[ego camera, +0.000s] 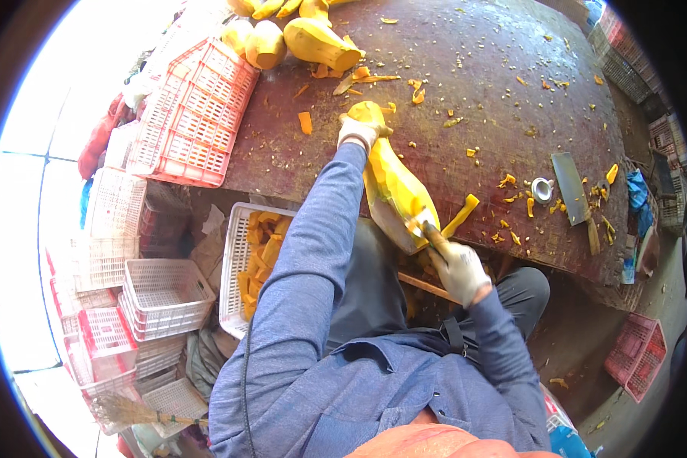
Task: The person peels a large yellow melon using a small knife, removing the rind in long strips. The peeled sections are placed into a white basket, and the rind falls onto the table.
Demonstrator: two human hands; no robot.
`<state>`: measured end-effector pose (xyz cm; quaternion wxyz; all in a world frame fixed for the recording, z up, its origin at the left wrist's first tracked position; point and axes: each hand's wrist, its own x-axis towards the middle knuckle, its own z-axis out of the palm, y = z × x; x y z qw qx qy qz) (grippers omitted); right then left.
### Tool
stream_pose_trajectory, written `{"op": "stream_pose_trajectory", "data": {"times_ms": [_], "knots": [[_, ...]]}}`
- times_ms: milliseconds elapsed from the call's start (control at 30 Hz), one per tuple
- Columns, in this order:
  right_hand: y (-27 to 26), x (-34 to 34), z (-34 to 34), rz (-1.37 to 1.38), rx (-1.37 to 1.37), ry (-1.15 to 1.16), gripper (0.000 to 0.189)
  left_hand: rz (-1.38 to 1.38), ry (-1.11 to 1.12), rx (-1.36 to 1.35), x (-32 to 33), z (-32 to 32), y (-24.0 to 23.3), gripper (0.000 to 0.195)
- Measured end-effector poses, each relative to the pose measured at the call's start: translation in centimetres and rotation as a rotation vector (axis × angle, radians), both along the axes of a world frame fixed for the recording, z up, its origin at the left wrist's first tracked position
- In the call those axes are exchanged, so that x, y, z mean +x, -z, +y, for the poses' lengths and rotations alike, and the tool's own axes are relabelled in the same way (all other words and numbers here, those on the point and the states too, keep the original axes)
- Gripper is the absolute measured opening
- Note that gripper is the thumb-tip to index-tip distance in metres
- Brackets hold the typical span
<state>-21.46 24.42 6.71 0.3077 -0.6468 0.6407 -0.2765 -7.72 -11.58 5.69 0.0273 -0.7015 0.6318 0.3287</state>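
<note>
A long, partly peeled squash (pixel 398 177) lies slanting across the near edge of the wooden table (pixel 446 137). My left hand (pixel 359 131), in a pale work glove, grips its far, narrow end. Near the thick lower end, my right hand (pixel 458 266), gloved too, is closed on a peeler-like tool (pixel 421 220) that is blurred against the skin; its exact shape cannot be told. Darker skin remains along the squash's left side. A strip of peel (pixel 461 216) rests on the table edge just right of the squash.
Several peeled squashes (pixel 320 46) lie at the far left, beside a red plastic crate (pixel 197 114). A cleaver (pixel 571 189) and a small metal cup-like piece (pixel 541 190) lie at right among scraps. A white crate (pixel 235 252) of orange pieces stands below my left arm; stacked crates (pixel 166 297) stand further left.
</note>
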Motion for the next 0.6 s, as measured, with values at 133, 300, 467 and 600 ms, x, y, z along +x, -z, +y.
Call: {"op": "stream_pose_trajectory", "data": {"times_ms": [133, 300, 467, 600], "knots": [[1.6, 0.3, 6.9, -0.183, 0.097, 0.131, 0.045, -0.036, -0.037, -0.089, 0.2, -0.7, 1.9, 0.15], [3.3, -1.4, 9.4, -0.463, 0.094, 0.275, 0.045, 0.118, -0.209, -0.086, -0.6, 1.1, 0.3, 0.136], [4.2, -2.5, 5.9, -0.781, 0.187, 0.372, 0.045, 0.449, -0.288, -0.152, 0.7, 0.8, 1.5, 0.102], [2.5, -2.7, 1.9, -0.776, 0.209, 0.214, 0.044, 0.831, -0.28, -0.119, 3.5, -1.3, 6.0, 0.076]]}}
